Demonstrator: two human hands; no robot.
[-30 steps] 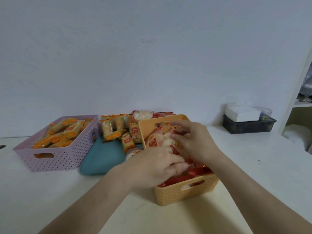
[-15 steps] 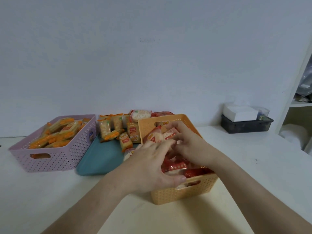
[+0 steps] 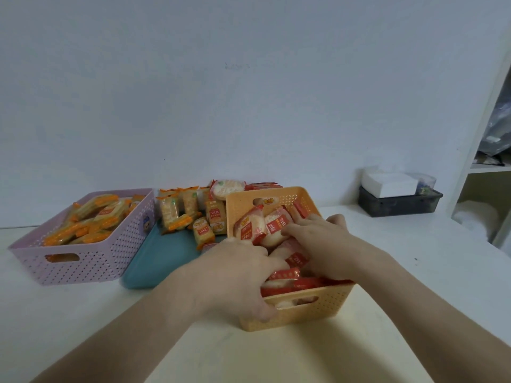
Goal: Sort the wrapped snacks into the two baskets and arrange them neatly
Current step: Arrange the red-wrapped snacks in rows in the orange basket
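The orange basket (image 3: 304,313) stands in the middle, full of red-wrapped snacks (image 3: 249,228). My left hand (image 3: 235,275) grips its near left corner, thumb on the front wall and fingers inside among the packets. My right hand (image 3: 323,244) lies palm down on the red packets, fingers curled over them and thumb hidden. The lilac basket (image 3: 91,261) at the left holds orange-wrapped snacks (image 3: 91,219). Between the baskets, several loose orange-wrapped snacks (image 3: 190,211) lie on a teal tray (image 3: 160,261).
A round white snack and red packets (image 3: 229,189) lie behind the orange basket by the wall. A dark bin with a white box (image 3: 398,200) stands at the back right. A white shelf unit (image 3: 484,161) rises at the right edge.
My left hand slid down from the packets to the basket's near left corner. My right hand moved back and flattened over the red packets. The packets at the back now stand more upright.
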